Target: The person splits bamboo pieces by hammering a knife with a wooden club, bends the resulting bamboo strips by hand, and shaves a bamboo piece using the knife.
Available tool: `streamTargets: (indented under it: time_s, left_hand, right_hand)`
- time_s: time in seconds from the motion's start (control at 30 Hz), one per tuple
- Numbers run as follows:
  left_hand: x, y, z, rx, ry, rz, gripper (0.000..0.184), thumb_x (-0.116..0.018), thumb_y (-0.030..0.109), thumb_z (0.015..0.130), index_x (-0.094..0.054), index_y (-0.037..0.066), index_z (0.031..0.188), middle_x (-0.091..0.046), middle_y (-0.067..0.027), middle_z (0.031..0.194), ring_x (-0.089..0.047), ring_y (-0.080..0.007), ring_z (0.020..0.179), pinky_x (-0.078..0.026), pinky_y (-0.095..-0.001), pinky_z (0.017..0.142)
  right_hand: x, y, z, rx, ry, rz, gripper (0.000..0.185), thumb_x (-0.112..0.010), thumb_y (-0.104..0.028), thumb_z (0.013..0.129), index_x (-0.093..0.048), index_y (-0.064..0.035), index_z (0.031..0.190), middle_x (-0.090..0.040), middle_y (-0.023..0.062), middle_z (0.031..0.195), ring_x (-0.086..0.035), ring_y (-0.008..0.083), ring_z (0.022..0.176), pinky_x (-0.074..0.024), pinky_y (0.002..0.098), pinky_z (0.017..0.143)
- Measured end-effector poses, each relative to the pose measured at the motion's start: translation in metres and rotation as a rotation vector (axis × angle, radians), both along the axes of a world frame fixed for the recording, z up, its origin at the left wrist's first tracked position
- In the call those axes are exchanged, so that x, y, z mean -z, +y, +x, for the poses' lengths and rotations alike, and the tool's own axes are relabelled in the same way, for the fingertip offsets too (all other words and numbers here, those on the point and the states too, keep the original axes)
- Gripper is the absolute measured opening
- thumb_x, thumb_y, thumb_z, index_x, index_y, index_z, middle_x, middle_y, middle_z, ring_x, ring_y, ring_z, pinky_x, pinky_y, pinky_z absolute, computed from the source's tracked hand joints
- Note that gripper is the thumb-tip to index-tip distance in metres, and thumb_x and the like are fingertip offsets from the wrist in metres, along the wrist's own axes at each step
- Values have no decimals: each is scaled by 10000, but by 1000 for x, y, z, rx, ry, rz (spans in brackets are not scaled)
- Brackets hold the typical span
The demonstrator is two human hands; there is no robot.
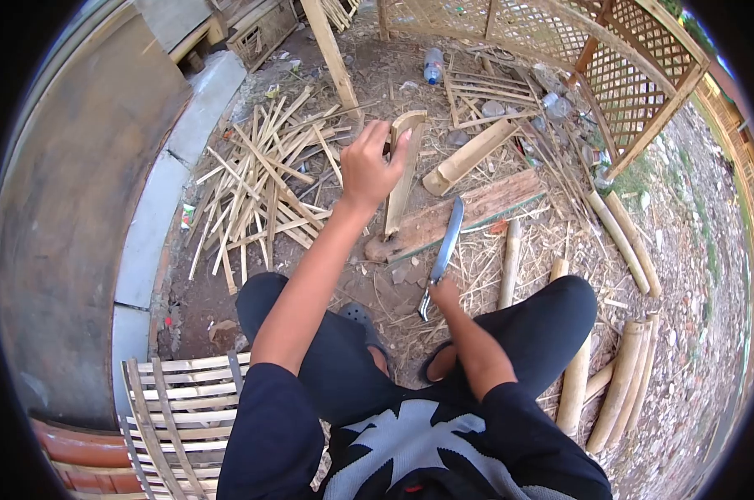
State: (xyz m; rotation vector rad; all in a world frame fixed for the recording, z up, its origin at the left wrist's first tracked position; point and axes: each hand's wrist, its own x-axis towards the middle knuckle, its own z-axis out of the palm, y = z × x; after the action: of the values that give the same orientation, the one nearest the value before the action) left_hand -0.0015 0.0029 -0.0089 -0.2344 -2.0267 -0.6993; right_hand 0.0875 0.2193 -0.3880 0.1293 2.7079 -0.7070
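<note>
A piece of split bamboo (pixel 405 187) stands nearly upright, its lower end at the worn wooden plank (pixel 485 204) on the ground. My left hand (pixel 373 167) grips it near the top, fingers and thumb around its edge. In my right hand (pixel 446 293) is the handle of a machete (pixel 449 240). Its long blade points up and away, over the plank's near edge and apart from the bamboo. Another split bamboo half (pixel 470 157) lies just beyond the plank, hollow side up.
Thin bamboo strips (pixel 264 175) lie heaped on the left. Bamboo poles (pixel 623 387) rest at right, by my knee. A slatted bamboo panel (pixel 189 417) sits at lower left. Behind are a lattice frame (pixel 643 92), a wooden post (pixel 331 54) and a plastic bottle (pixel 433 65).
</note>
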Motion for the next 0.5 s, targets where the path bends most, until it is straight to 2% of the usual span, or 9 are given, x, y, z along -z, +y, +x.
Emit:
streamTargets:
  time_s: [0.07, 0.17, 0.27, 0.3, 0.43, 0.5]
  left_hand:
    - [1, -3, -2, -15, 16, 38, 255, -720, 214, 858, -609, -13, 821, -608, -119, 735, -623, -269, 555, -465, -348, 504]
    - [-3, -4, -3, -39, -35, 86, 259, -713, 223, 861, -613, -16, 842, -614, -126, 724, -637, -269, 562, -474, -357, 516]
    - [-3, -2, -4, -56, -142, 109, 316, -679, 278, 878, -631, -29, 938, -658, -182, 864, -656, -362, 717, -520, -420, 609]
    - [-3, -1, -5, -56, -158, 122, 321, -676, 281, 878, -629, -29, 943, -657, -185, 858, -655, -366, 717, -520, -425, 613]
    - [-7, -1, -8, -63, -216, 128, 322, -670, 283, 880, -618, -26, 952, -654, -196, 838, -653, -379, 722, -515, -445, 626]
    - [-12, -1, -8, -72, -256, 122, 315, -668, 280, 882, -614, -22, 955, -655, -199, 833, -652, -385, 724, -510, -456, 631]
  right_hand:
    - [13, -15, 18, 217, -54, -62, 490, -700, -408, 812, -618, 31, 1016, -679, 267, 960, -672, 413, 942, -517, 518, 848]
    - [-7, -27, 30, 145, 47, 0, 458, -747, -326, 783, -594, 37, 1015, -677, 263, 983, -667, 421, 954, -524, 507, 845]
    - [-13, -22, 23, 143, -55, -113, 462, -780, -283, 761, -590, 42, 1029, -672, 270, 995, -664, 421, 972, -530, 496, 842]
    - [-3, -22, 20, 155, -15, -105, 426, -761, -269, 745, -621, 53, 986, -678, 279, 962, -675, 412, 946, -539, 481, 824]
    - [18, -19, 9, 313, -127, -217, 325, -682, -222, 710, -673, 70, 851, -685, 293, 884, -689, 419, 878, -541, 458, 787]
    - [44, -20, 4, 448, -123, -334, 334, -669, -222, 727, -664, 76, 879, -689, 270, 849, -692, 409, 841, -534, 451, 762]
